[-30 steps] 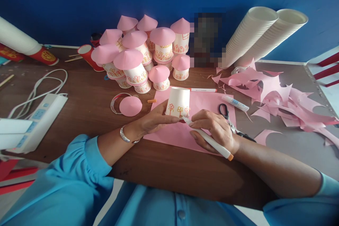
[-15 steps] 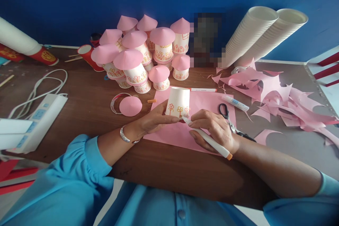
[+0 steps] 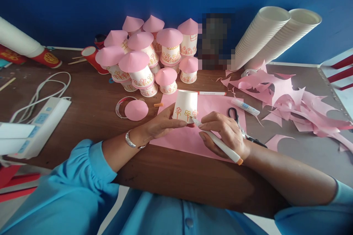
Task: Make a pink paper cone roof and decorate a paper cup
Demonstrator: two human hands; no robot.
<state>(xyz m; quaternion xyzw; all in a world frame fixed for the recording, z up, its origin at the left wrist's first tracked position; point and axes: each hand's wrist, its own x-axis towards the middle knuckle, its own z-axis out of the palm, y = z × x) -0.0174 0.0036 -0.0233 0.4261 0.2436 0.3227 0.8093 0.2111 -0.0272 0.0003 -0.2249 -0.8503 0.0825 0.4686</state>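
Note:
My left hand point(image 3: 162, 122) is closed around the lower part of a white paper cup point(image 3: 185, 102), which stands upside down over a pink paper sheet point(image 3: 171, 137). Red and orange flowers are drawn along the cup's wide end. In my right hand point(image 3: 224, 132) is a white marker pen point(image 3: 220, 146) with an orange end, its tip at the cup's lower edge beside the middle flower. An orange pen cap point(image 3: 158, 105) lies left of the cup. Behind the cup rests a second marker point(image 3: 212, 93). Scissors point(image 3: 237, 121) lie partly hidden behind my right hand.
Several cup houses point(image 3: 139, 75) with pink cone roofs stand at the back. A pink cone point(image 3: 136, 110) sits by a tape roll point(image 3: 118, 108). Pink scraps point(image 3: 289, 95), a glue stick point(image 3: 246, 106) and tall cup stacks point(image 3: 261, 36) are right; a power strip point(image 3: 41, 128) is left.
My right hand and the marker have shifted slightly right and up along the cup's lower edge. My left hand holds the cup in nearly the same place.

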